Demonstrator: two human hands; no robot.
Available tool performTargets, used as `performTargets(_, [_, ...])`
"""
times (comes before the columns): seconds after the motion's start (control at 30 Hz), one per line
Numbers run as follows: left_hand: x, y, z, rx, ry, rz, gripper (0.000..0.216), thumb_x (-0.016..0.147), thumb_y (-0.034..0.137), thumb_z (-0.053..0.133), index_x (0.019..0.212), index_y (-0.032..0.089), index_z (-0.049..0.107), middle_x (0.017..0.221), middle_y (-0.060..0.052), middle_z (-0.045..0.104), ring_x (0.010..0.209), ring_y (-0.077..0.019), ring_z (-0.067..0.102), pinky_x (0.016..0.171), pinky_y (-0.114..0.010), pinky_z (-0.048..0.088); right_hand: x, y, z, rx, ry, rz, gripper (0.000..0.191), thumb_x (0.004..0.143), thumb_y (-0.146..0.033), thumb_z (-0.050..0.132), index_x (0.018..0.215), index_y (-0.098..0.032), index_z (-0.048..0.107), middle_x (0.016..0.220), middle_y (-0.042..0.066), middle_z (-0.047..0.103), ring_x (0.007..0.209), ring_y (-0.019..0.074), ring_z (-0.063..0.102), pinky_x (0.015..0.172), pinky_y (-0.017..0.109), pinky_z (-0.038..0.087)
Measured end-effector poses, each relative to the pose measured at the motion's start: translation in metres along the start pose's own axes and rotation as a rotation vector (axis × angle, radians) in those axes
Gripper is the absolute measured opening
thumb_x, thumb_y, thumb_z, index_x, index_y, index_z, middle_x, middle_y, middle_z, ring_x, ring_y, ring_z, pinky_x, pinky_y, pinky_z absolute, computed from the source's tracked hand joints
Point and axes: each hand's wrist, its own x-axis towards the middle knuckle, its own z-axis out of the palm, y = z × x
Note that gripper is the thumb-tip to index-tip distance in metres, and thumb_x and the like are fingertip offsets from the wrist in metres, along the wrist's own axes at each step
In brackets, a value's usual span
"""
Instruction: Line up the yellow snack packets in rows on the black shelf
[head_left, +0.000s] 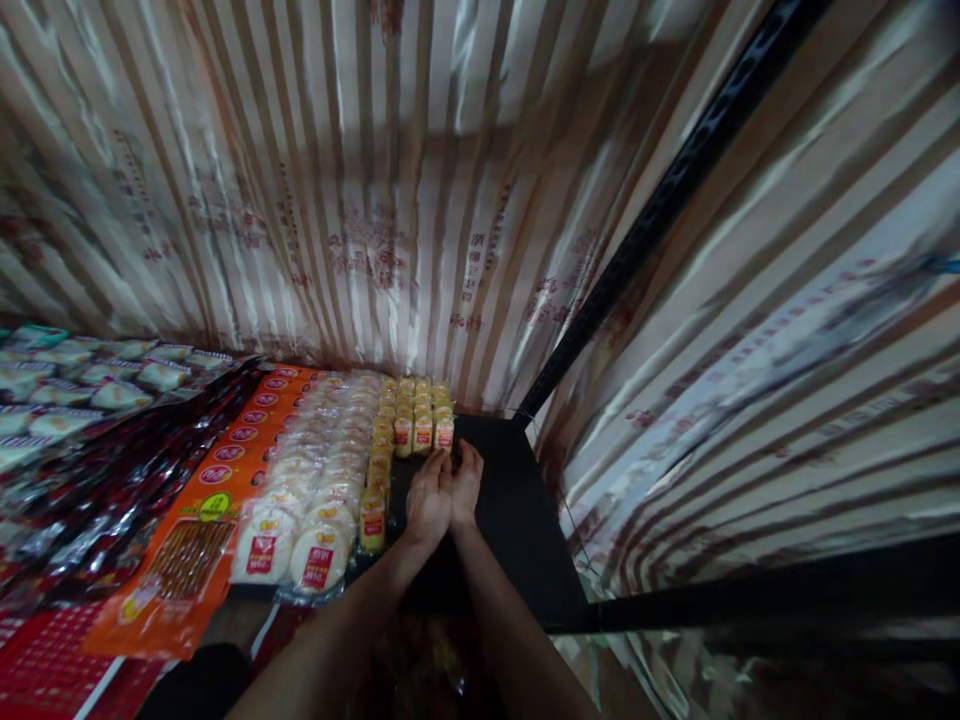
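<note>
1. Your left hand (429, 500) and right hand (466, 487) meet just before the yellow packets (423, 432); any grip is hidden.
2. Left of the yellow packets, you see round white packs (320, 556), then orange packs (201, 510).
3. Right of them is black shelf (517, 500); behind hangs a striped curtain (420, 200).

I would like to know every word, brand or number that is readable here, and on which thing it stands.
None reads with certainty.
Yellow packs: red labels, print too small.
Round white packs: red labels, characters too blurred.
Orange packets: repeated oval logos, too blurred.
Striped sheeting: dark red characters, too blurred.
</note>
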Motion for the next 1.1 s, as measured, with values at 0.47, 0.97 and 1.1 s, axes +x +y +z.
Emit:
performTargets(0.47, [-0.160,-0.022,-0.063,-0.040,-0.239,0.298,0.039,0.089,0.024,0.031,0.121,0.015,0.052,0.123,-0.010,0.057,0.114,-0.0157,0.051,0.101,-0.032,0.040,-0.146,-0.054,-0.093,0.245,-0.156,-0.056,0.037,0.081,-0.020,0.037,0.111,-0.019,0.058,0.115,0.009,0.052,0.096,0.0170,0.056,0.086,0.035,0.047])
performTargets(0.97, [-0.209,-0.151,-0.124,0.569,-0.267,-0.243,0.028,0.079,0.016,0.045,0.102,0.013,0.061,0.117,-0.014,0.058,0.113,-0.0213,0.051,0.099,-0.032,0.037,-0.292,-0.036,-0.060,-0.197,-0.920,0.132,0.040,0.074,-0.012,0.044,0.109,-0.012,0.063,0.111,0.014,0.065,0.106,0.0236,0.059,0.094,0.034,0.042])
performTargets(1.1, [-0.188,-0.159,-0.125,0.550,-0.278,-0.273,0.028,0.076,0.016,0.050,0.101,0.011,0.061,0.108,-0.014,0.062,0.108,-0.0243,0.055,0.096,-0.034,0.038,-0.299,-0.029,-0.055,-0.128,-0.842,0.174,0.038,0.072,-0.014,0.044,0.103,-0.013,0.066,0.105,0.014,0.068,0.100,0.0252,0.062,0.090,0.036,0.045])
